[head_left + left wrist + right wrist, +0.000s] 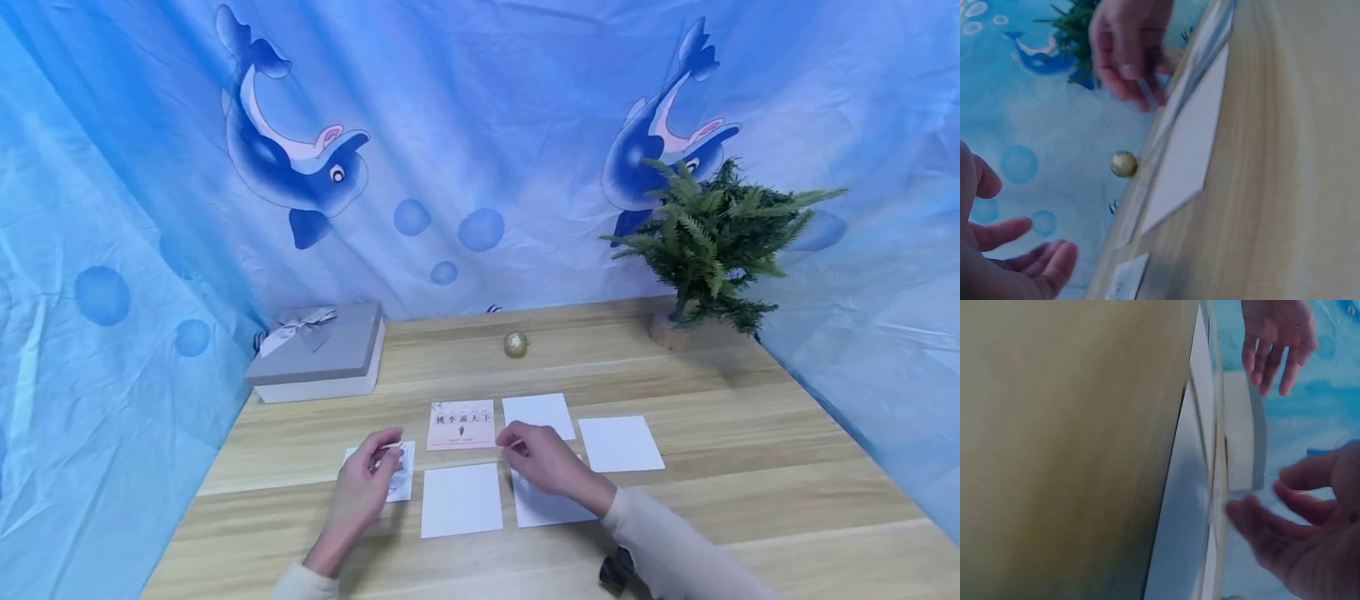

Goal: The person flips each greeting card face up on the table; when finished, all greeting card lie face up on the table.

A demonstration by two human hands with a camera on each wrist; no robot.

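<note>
Head view: my left hand [372,475] over patterned card [401,475] at row's left end, fingers loosely curled, nothing gripped. My right hand [546,457] above blank card [542,504], fingers relaxed, apart. Step, likely: turning cards face up. Next move calls for edge pinch.

A pale pink square card printed with dark characters [461,425] lies flat. A patterned white card [399,482] lies flat, lower left of it.

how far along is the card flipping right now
Done: the pink card and the card under the left hand lie printed side up. In hand: the right hand hovers over a white card. Left: four white cards, apparently face down.
</note>
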